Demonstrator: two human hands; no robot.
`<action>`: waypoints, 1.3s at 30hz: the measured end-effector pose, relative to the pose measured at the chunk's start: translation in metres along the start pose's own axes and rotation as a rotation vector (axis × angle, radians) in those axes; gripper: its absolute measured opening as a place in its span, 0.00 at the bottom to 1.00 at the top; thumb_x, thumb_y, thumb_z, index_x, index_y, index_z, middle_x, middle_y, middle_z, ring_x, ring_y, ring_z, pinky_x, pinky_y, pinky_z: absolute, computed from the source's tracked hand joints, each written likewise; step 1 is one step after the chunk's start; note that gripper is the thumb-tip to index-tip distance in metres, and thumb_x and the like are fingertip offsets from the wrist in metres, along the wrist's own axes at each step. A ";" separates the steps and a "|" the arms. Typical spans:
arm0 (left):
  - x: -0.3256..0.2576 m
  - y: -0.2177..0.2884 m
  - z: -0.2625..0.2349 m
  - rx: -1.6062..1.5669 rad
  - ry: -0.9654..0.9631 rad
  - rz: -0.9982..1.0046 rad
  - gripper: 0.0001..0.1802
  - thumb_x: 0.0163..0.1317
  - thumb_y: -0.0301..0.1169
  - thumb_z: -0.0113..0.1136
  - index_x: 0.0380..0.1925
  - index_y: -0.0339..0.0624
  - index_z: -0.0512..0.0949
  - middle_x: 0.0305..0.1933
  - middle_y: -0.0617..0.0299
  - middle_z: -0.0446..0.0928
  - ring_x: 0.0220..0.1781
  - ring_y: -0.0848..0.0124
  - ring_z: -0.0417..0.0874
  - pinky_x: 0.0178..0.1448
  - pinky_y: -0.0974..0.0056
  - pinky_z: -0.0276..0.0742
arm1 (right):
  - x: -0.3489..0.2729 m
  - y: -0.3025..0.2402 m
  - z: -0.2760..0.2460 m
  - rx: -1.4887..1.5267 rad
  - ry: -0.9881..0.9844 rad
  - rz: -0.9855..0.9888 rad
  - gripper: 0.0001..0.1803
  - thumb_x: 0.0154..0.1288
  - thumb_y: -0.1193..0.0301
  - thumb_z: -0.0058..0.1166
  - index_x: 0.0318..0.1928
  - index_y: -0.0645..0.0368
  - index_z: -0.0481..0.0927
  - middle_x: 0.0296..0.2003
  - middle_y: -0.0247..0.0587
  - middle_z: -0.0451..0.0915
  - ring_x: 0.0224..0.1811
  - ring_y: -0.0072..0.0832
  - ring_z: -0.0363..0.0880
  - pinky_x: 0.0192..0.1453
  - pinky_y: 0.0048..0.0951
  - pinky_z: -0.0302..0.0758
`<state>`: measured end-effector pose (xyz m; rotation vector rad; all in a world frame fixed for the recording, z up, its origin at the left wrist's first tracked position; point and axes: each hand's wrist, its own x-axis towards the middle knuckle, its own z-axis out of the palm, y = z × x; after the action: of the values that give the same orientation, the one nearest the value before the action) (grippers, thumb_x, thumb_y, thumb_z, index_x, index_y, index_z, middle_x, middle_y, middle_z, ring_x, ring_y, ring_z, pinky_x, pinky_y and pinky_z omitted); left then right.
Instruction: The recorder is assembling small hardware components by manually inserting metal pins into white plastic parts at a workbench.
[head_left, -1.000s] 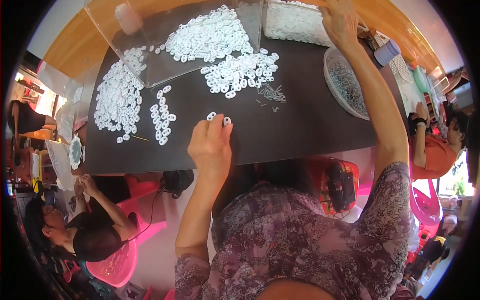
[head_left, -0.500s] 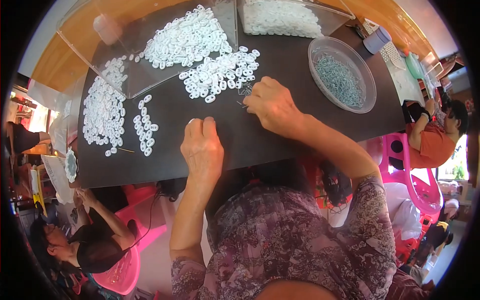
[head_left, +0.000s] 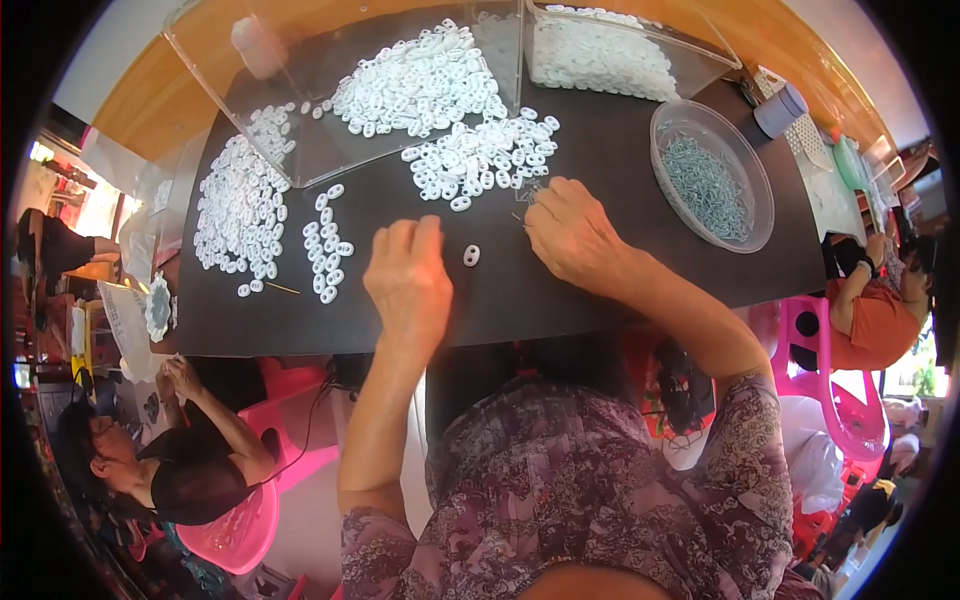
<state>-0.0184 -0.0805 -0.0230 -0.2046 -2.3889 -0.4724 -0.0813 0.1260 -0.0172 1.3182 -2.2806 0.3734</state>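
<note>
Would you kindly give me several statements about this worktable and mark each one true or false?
1. A single white ring lies on the black table between the two hands. True.
2. The round clear bowl holds white rings. False: it holds small grey metal pieces.
3. The right hand rests on the table just below a pile of white rings. True.
4. The left hand is inside the clear bowl. False: it is on the table, left of the single ring.
5. The chairs beside the table are blue. False: the pink chair and the others are pink.
</note>
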 end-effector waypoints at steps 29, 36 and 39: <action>0.036 -0.032 0.029 -0.234 -0.320 -0.200 0.11 0.46 0.22 0.65 0.32 0.45 0.80 0.29 0.57 0.72 0.37 0.58 0.75 0.41 0.56 0.70 | -0.010 -0.023 -0.007 0.478 0.202 0.496 0.10 0.49 0.86 0.54 0.32 0.61 0.73 0.26 0.42 0.75 0.30 0.40 0.73 0.34 0.36 0.70; 0.034 -0.040 0.026 -0.171 -0.318 -0.061 0.12 0.48 0.18 0.58 0.34 0.42 0.81 0.29 0.59 0.74 0.35 0.62 0.78 0.39 0.61 0.71 | -0.010 -0.031 -0.007 0.530 0.188 0.519 0.07 0.56 0.81 0.55 0.36 0.61 0.77 0.26 0.39 0.72 0.23 0.26 0.70 0.28 0.27 0.67; 0.035 -0.044 0.024 -0.198 -0.336 -0.049 0.13 0.49 0.17 0.57 0.34 0.43 0.81 0.28 0.60 0.73 0.34 0.62 0.77 0.38 0.62 0.71 | -0.011 -0.032 -0.002 0.549 0.196 0.533 0.07 0.56 0.81 0.56 0.36 0.61 0.77 0.26 0.39 0.72 0.23 0.26 0.70 0.27 0.27 0.67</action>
<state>-0.0706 -0.1108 -0.0291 -0.3376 -2.6769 -0.7490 -0.0485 0.1196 -0.0217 0.8067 -2.4161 1.3213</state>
